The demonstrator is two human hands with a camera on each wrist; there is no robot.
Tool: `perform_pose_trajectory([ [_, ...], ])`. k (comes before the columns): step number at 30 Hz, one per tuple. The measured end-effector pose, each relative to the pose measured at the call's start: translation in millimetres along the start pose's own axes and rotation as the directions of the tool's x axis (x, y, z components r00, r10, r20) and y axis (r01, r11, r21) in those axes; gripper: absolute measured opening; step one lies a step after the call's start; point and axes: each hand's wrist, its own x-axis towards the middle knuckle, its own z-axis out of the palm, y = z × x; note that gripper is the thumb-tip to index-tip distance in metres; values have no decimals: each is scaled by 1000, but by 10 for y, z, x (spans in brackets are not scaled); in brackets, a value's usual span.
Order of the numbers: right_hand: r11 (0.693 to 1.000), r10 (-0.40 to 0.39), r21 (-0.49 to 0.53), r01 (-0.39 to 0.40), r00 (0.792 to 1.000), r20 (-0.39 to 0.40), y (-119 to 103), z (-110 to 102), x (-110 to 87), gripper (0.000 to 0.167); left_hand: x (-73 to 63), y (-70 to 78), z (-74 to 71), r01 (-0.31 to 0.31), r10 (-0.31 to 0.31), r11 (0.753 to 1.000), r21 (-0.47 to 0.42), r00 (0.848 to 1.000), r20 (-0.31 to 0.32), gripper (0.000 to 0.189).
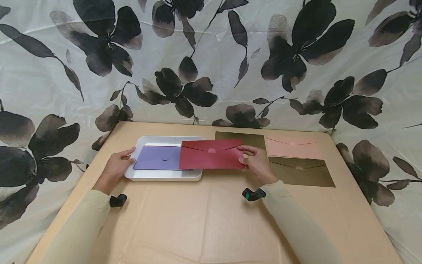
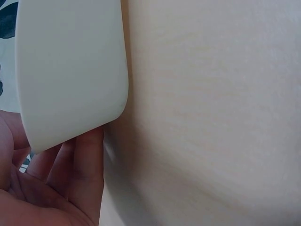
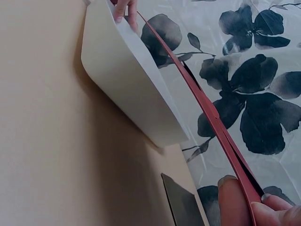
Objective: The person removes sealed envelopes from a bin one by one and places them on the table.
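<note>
A red envelope [image 1: 211,156] hangs above the right part of a white tray [image 1: 165,176], overlapping a purple envelope [image 1: 158,158] that lies in the tray. Its right edge is pinched between the thumb and fingers of my right hand [image 1: 258,165]. Seen edge-on in the right wrist view, the red envelope [image 3: 211,117] is raised over the rim. My left hand [image 1: 115,167] grips the tray's left end. In the left wrist view its fingers [image 2: 87,174] lie against the tray's outer wall [image 2: 70,70], and the thumb is mostly hidden.
Right of the tray, a pink envelope [image 1: 293,147] lies on the wooden table [image 1: 197,220] above a brown-gold envelope [image 1: 300,171]. Another brown-gold envelope [image 1: 257,137] is partly covered by the red envelope and my right hand. A floral cloth [image 1: 211,55] spans the back.
</note>
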Motion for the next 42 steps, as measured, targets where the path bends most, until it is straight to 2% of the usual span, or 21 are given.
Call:
perform_pose_trajectory([
  [6,1000,-3,-25,3,1000,-4,56,-124,2,47,7,-18,-5,15,-15,1000,0,1000,-3,61],
  [23,997,20,-78,-21,1000,-23,114,-396,-25,48,51,-45,0,-8,8,1000,6,1000,-9,61],
  [33,995,56,-79,-59,997,-47,138,-517,-62,49,82,-35,-3,-13,14,1000,21,1000,-8,59],
  [42,997,38,-60,-41,998,-51,210,-664,-74,50,69,-24,9,-10,10,1000,8,1000,-15,59],
])
